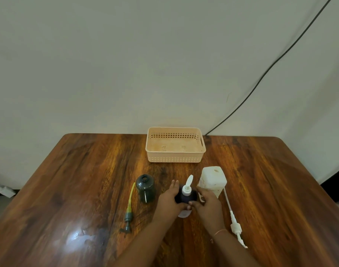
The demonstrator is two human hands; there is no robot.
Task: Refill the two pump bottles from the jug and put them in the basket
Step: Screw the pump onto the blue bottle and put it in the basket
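Hiding most of the dark bottle with the white flip-top cap (186, 195), the left hand (169, 199) and the right hand (208, 204) are wrapping around it from either side, fingers curled against its body, so its lower part and any contents are impossible to make out; a pale shape is peeking out beneath the hands and cannot be identified. Just left of it, a dark green translucent bottle (145, 188) is standing upright on the brown wooden table (78, 180) with its neck open; its fill level is unclear. Its green pump head with a yellowish tube (129, 209) is lying on the table beside it. A white pump with a long tube (233, 216) is lying to the right. A white plastic jug (214, 179) is standing just behind the right hand. Farther back, the peach perforated plastic basket (175, 157) is sitting with nothing visible inside.
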